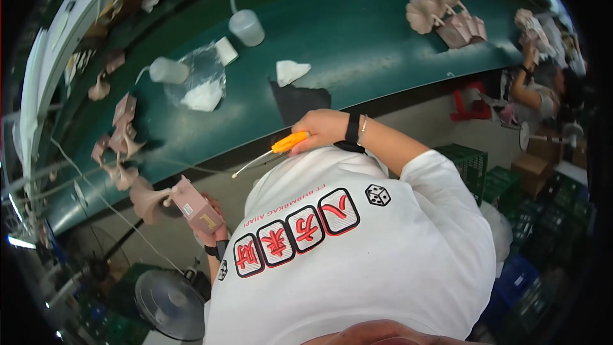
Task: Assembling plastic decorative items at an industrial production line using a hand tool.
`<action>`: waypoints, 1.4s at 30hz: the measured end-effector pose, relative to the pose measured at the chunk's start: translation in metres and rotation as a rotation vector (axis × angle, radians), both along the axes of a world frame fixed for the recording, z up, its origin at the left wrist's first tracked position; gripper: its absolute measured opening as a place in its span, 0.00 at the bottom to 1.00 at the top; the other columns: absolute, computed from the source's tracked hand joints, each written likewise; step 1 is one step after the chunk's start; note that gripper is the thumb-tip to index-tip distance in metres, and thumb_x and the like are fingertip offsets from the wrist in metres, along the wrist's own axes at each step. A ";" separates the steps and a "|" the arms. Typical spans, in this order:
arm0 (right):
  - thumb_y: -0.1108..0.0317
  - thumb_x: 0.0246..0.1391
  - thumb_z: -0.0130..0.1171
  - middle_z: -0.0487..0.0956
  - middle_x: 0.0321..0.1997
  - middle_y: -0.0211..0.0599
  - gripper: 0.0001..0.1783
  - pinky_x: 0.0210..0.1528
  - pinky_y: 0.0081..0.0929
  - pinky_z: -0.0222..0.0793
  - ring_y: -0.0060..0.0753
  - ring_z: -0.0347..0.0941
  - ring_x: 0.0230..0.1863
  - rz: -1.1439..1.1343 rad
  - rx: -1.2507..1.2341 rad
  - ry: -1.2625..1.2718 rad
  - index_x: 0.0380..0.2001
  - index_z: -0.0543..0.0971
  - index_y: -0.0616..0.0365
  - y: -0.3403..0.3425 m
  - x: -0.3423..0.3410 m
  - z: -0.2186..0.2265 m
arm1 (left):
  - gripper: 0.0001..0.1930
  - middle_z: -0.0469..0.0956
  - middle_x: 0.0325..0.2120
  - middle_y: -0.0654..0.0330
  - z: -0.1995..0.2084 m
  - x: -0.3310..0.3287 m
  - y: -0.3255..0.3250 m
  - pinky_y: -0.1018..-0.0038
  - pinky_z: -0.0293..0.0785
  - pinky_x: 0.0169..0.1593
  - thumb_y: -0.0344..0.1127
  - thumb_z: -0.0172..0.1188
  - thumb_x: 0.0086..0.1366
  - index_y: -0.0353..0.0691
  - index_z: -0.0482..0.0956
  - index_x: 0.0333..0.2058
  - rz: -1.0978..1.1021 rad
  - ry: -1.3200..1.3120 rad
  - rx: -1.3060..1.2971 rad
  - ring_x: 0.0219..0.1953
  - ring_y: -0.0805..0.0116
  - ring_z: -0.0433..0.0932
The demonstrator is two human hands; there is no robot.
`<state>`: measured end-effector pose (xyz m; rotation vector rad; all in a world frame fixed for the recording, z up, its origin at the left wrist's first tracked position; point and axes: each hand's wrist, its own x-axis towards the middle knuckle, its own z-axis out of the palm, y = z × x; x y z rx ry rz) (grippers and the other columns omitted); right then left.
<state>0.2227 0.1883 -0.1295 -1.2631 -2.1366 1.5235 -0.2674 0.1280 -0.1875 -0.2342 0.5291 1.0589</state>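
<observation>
Beside a green worktop (pixel 332 32) across the upper frame, gripping a pink horned piece (pixel 199 209) lower left in the left hand (pixel 205 238) and an orange-handled tool (pixel 290 142) at centre in the right hand (pixel 324 126), apparently readying both, next calling for steady alignment.

Dim surroundings | white shirt (pixel 396 249) bright | green table (pixel 357 38) sheen (faint) | fisheye-bent edges, black corners
</observation>
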 end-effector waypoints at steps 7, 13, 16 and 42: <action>0.64 0.63 0.58 0.82 0.33 0.27 0.13 0.36 0.23 0.71 0.21 0.75 0.32 -0.908 -0.021 0.440 0.43 0.80 0.63 -0.109 0.113 -0.023 | 0.42 0.70 0.58 0.52 0.056 0.214 0.115 0.54 0.68 0.63 0.63 0.50 0.68 0.48 0.46 0.72 -0.561 0.211 0.407 0.54 0.56 0.75; 0.63 0.69 0.48 0.81 0.32 0.32 0.13 0.19 0.13 0.55 0.11 0.59 0.15 -1.430 0.047 0.465 0.36 0.75 0.61 -0.217 0.232 -0.027 | 0.30 0.75 0.48 0.55 -0.038 0.467 0.111 0.57 0.72 0.57 0.59 0.53 0.68 0.46 0.67 0.61 -0.769 -0.035 0.166 0.48 0.57 0.77; 0.62 0.69 0.47 0.81 0.34 0.38 0.14 0.18 0.15 0.57 0.13 0.60 0.15 -1.616 0.056 0.480 0.32 0.72 0.59 -0.254 0.282 -0.033 | 0.30 0.76 0.48 0.56 -0.040 0.579 0.081 0.58 0.73 0.53 0.61 0.54 0.66 0.46 0.70 0.57 -0.744 0.111 0.067 0.47 0.57 0.77; 0.59 0.69 0.46 0.82 0.35 0.37 0.15 0.19 0.16 0.59 0.15 0.61 0.16 -1.775 -0.038 0.491 0.33 0.72 0.57 -0.308 0.394 -0.044 | 0.27 0.71 0.58 0.53 -0.131 0.761 0.048 0.53 0.63 0.65 0.50 0.61 0.65 0.42 0.70 0.57 -0.543 -0.100 -0.268 0.60 0.49 0.69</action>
